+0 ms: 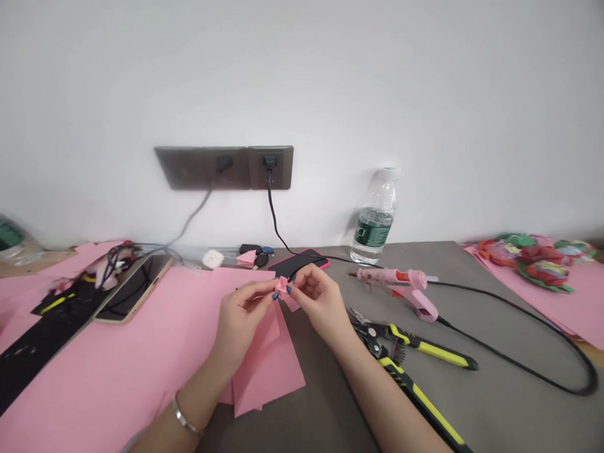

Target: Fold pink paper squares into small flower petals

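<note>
Between my two hands is a small folded pink paper piece point(282, 287), shaped somewhat like a flower. My left hand point(240, 317) pinches its left side between thumb and finger. My right hand point(319, 299) grips the right side in the same way, with blue-painted nails showing. Below the hands lie pink paper sheets point(270, 379), and a larger pink sheet point(126, 366) spreads to the left. Just behind the paper piece, a phone with a red edge point(303, 261) lies on the table, partly hidden by my fingers.
Right of my hands lie a pink glue gun point(399, 284) with a looping black cord and yellow-black pliers point(416, 365). A water bottle point(375, 220) stands by the wall. Another phone point(135, 289) rests at left. Colourful paper flowers point(535, 258) sit at far right.
</note>
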`<state>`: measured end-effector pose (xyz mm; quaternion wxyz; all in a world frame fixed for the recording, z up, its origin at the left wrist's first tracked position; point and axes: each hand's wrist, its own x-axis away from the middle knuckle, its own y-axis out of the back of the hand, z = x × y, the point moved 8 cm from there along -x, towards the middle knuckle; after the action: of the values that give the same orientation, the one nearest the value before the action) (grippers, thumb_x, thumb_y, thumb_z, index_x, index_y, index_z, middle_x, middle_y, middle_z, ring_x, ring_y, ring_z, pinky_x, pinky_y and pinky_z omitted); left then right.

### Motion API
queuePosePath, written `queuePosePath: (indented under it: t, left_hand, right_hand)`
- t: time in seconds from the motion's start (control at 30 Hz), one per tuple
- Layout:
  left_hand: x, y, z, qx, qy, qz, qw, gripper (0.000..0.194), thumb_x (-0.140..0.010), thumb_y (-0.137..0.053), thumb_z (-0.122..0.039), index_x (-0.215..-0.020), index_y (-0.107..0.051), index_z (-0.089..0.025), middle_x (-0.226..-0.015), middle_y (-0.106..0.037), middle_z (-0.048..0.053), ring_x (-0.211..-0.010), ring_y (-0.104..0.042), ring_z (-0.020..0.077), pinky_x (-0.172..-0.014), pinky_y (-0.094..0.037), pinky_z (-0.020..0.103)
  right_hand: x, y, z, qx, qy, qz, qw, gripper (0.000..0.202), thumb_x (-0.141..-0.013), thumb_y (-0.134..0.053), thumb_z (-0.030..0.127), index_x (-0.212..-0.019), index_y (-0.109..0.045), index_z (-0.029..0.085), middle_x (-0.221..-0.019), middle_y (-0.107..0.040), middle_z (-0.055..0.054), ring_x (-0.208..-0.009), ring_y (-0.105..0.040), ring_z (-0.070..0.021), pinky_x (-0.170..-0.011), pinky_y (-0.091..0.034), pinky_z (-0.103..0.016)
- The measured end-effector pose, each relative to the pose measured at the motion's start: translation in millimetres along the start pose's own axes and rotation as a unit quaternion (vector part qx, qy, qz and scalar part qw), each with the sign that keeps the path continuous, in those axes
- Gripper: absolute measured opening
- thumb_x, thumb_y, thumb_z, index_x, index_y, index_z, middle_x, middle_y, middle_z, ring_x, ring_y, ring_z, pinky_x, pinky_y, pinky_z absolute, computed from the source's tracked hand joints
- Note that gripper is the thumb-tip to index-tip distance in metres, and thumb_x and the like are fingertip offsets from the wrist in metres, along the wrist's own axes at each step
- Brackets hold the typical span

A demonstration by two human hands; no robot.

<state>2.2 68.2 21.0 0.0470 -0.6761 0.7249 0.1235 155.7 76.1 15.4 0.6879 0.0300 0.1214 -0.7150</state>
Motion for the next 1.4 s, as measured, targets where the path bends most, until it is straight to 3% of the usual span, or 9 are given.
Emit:
queuePosePath:
  t: [0.23, 0.37, 0.47, 0.57, 0.67, 0.8, 1.07, 1.2, 1.4]
  left_hand:
    - [1.8, -6.7, -16.8, -0.097, -0.13, 0.037, 0.986, 0.028, -0.084, -0.062, -0.016, -0.108, -0.074, -0.022, -0.104, -0.075, 0.006, -0.095, -0.07, 0.0178, -0.086, -0.057, 0.028]
    - [-0.7, -7.9, -9.9, -0.09, -0.11, 0.051, 0.989, 0.035, -0.081, -0.065, -0.016, -0.115, -0.072, -0.022, -0.105, -0.072, 0.006, -0.094, -0.069, 0.0181, -0.085, -0.057, 0.029]
    - [-1.9, -4.7, -3.2, -0.05, -0.061, 0.037, 0.996, 0.033, -0.083, -0.064, -0.019, -0.114, -0.072, -0.022, -0.108, -0.072, 0.007, -0.099, -0.068, 0.0187, -0.086, -0.057, 0.029]
    - [-2.1, -3.3, 1.9, -0.01, -0.004, 0.029, 1.0, 0.031, -0.084, -0.064, -0.024, -0.113, -0.072, -0.021, -0.115, -0.071, 0.007, -0.108, -0.066, 0.0207, -0.092, -0.055, 0.031]
    - [-2.2, -3.4, 5.2, 0.022, 0.039, 0.025, 0.999, 0.03, -0.083, -0.066, -0.026, -0.111, -0.073, -0.02, -0.119, -0.071, 0.008, -0.108, -0.066, 0.0224, -0.091, -0.056, 0.033]
    - [-2.5, -3.3, 11.1, 0.051, 0.078, 0.023, 0.995, 0.031, -0.084, -0.065, -0.03, -0.111, -0.073, -0.019, -0.118, -0.072, 0.009, -0.102, -0.069, 0.023, -0.086, -0.058, 0.034]
    - [-3.8, -2.5, 16.8, 0.061, 0.085, 0.029, 0.994, 0.031, -0.084, -0.066, -0.034, -0.108, -0.075, -0.017, -0.105, -0.076, 0.01, -0.089, -0.071, 0.0221, -0.083, -0.059, 0.035]
    - [-3.5, -4.9, 13.9, 0.058, 0.08, 0.041, 0.994, 0.029, -0.085, -0.065, -0.034, -0.106, -0.075, -0.017, -0.108, -0.075, 0.01, -0.095, -0.071, 0.0237, -0.085, -0.058, 0.036]
    - [-2.2, -10.9, 7.4, 0.036, 0.032, 0.075, 0.996, 0.03, -0.083, -0.065, -0.024, -0.111, -0.073, -0.019, -0.121, -0.07, 0.009, -0.111, -0.066, 0.0237, -0.096, -0.053, 0.036]
  right_hand:
    - [1.4, -2.2, -15.1, -0.111, -0.091, 0.022, 0.989, 0.029, -0.067, -0.073, 0.028, -0.07, -0.045, 0.022, -0.061, -0.048, 0.007, -0.055, -0.048, -0.0098, -0.054, -0.04, -0.022]
    - [3.8, -6.2, -23.0, -0.112, -0.12, 0.027, 0.986, 0.023, -0.069, -0.071, 0.026, -0.07, -0.048, 0.021, -0.059, -0.053, 0.006, -0.051, -0.049, -0.0091, -0.054, -0.039, -0.022]
    - [3.6, -7.6, -18.4, -0.056, -0.081, 0.025, 0.995, 0.018, -0.07, -0.069, 0.025, -0.069, -0.052, 0.02, -0.059, -0.054, 0.005, -0.052, -0.05, -0.0105, -0.053, -0.04, -0.023]
    - [4.6, -7.6, -1.7, 0.061, 0.009, 0.016, 0.998, 0.006, -0.076, -0.064, 0.022, -0.074, -0.058, 0.02, -0.065, -0.059, 0.002, -0.058, -0.053, -0.0127, -0.056, -0.042, -0.025]
    - [8.0, -9.2, 19.7, 0.189, 0.119, 0.013, 0.975, 0.007, -0.08, -0.06, 0.015, -0.076, -0.063, 0.02, -0.071, -0.061, -0.001, -0.064, -0.055, -0.0147, -0.062, -0.045, -0.026]
    - [11.9, -13.6, 35.2, 0.256, 0.212, 0.04, 0.942, 0.01, -0.083, -0.06, 0.012, -0.079, -0.064, 0.021, -0.077, -0.06, -0.003, -0.071, -0.058, -0.0164, -0.066, -0.048, -0.027]
    - [12.8, -14.7, 37.8, 0.304, 0.217, 0.062, 0.925, 0.013, -0.087, -0.058, 0.014, -0.081, -0.065, 0.023, -0.078, -0.062, -0.003, -0.076, -0.06, -0.0189, -0.069, -0.047, -0.028]
    - [12.1, -13.6, 36.9, 0.304, 0.208, 0.065, 0.928, 0.015, -0.088, -0.057, 0.016, -0.078, -0.063, 0.023, -0.078, -0.062, -0.004, -0.077, -0.059, -0.0198, -0.069, -0.046, -0.03]
    - [9.3, -6.3, 31.5, 0.263, 0.163, 0.006, 0.951, 0.013, -0.086, -0.059, 0.015, -0.075, -0.06, 0.022, -0.079, -0.062, -0.003, -0.077, -0.056, -0.0196, -0.07, -0.042, -0.031]
